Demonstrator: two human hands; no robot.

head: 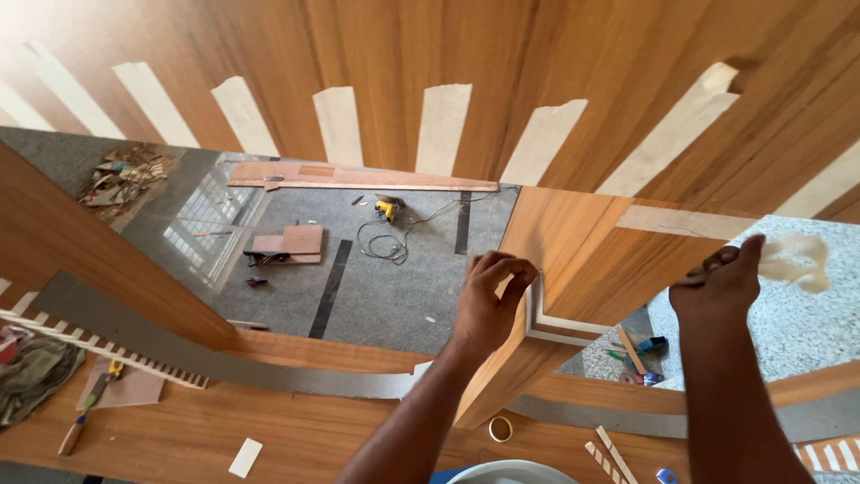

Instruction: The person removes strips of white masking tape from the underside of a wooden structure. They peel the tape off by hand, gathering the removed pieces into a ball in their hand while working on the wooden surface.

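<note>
At the corner of a veneered wooden post [573, 269], both hands are engaged. Left hand [491, 300]: fingers curled and closed onto the post's edge, touching the pale angled edge strip [541, 315] that runs along it. Right hand [721, 282]: fingers pinched shut on a piece of masking tape [797, 260], held at the far side of the post, level with the left hand; the two hands are apart, with the post between them. Above, a wooden panel [537, 63] carries a row of masking tape strips [443, 125] along its lower edge. Below, a curved wooden rail [296, 430] bears a tape roll [500, 428] and a hammer [85, 417]. On the floor [385, 296] far beneath lie a yellow power tool [386, 210] with its cord and wood offcuts [291, 242]
</note>
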